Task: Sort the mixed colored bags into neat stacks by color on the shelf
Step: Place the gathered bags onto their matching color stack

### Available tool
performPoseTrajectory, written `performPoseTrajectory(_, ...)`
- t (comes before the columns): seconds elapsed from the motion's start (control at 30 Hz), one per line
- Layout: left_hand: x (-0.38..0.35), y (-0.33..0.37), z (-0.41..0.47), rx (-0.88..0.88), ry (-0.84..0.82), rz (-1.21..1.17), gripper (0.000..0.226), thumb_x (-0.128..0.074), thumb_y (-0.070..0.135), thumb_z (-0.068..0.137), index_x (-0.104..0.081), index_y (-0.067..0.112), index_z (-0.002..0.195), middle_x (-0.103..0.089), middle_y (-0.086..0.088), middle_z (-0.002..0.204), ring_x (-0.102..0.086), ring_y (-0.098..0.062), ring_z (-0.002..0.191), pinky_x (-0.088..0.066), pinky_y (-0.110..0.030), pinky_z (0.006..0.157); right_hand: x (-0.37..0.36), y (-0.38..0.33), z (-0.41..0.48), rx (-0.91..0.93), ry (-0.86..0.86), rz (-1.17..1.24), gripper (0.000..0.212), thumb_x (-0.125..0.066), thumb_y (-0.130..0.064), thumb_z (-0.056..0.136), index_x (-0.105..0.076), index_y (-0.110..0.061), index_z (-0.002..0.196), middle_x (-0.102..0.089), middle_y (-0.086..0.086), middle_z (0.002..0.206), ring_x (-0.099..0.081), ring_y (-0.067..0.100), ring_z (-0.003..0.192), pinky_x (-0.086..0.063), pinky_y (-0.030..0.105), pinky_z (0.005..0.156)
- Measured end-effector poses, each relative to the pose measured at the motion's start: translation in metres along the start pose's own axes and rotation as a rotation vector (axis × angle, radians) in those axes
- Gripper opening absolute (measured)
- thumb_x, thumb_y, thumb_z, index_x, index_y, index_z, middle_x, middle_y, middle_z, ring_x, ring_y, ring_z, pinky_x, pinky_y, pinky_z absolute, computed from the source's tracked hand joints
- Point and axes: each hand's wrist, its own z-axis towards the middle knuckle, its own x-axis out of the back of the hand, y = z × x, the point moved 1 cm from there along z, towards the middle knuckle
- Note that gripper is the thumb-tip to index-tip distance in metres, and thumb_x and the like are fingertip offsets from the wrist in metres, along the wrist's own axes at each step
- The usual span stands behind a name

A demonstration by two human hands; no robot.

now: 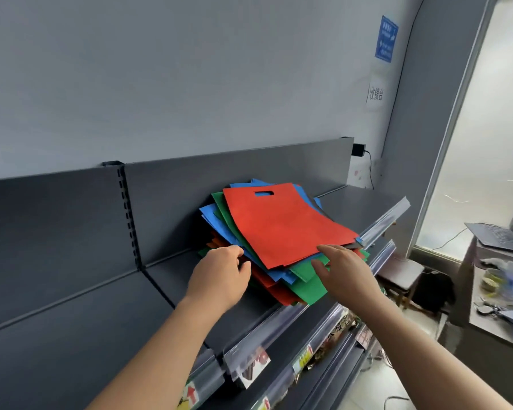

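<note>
Red fabric tops the heap: the red bag (282,223) lies flat on a loose pile of blue (216,220), green (308,288) and more red bags, all sitting toward the right part of the grey shelf (101,306). Its long axis runs from near-right to far-left, with the cut-out handle (263,193) at the far end and the plain bottom edge nearest the person.

That near edge is what matters. The right hand (344,270) is spread open, fingers straight, its forefinger at or just over the bag's near-right edge and its thumb above the green bag below. So the right hand is the nearer one for taking the top bag.

The left hand (222,273) is at the pile's near-left side with fingers curled against the lower layers. Whether it pinches any bag or only steadies the heap cannot be told.

Sorting looks barely begun, since no single-colour stack shows, and the shelf stretches on to the left of the pile.
</note>
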Motion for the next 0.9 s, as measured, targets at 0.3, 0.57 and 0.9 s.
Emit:
performPoseTrajectory(0.3,-0.061,0.019,0.082,0.302,-0.071,-0.186,0.041,-0.055,0.036,0.091,-0.053,0.003,0.115,-0.066,-0.006,0.091,-0.061,-0.02,0.092,-0.049,-0.03,0.078,-0.028,0.07,0.11,0.035,-0.104,0.006,0.036,-0.046,-0.034,0.094,-0.06,-0.007,0.113,-0.06,0.008,0.116,-0.054,0.028,0.111,-0.045,0.039,0.092)
performPoseTrajectory(0.57,-0.087,0.02,0.088,0.619,0.138,-0.601,0.025,-0.072,0.023,0.083,-0.061,0.011,0.102,-0.066,-0.002,0.098,-0.064,-0.021,0.088,-0.053,-0.038,0.081,-0.051,0.106,0.124,0.423,-0.223,0.16,0.034,-0.048,-0.038,0.093,-0.06,-0.026,0.123,-0.058,-0.007,0.126,-0.049,0.018,0.117,-0.037,0.034,0.102)
performPoseTrajectory(0.9,-0.1,0.038,0.09,0.635,0.284,-0.551,0.028,-0.071,0.021,0.083,-0.063,0.015,0.108,-0.068,-0.002,0.1,-0.064,-0.02,0.088,-0.05,-0.033,0.071,-0.052,0.142,0.159,0.349,-0.184,0.072,0.027,-0.045,-0.037,0.093,-0.058,-0.013,0.094,-0.062,0.003,0.098,-0.056,0.026,0.095,-0.038,0.033,0.073)
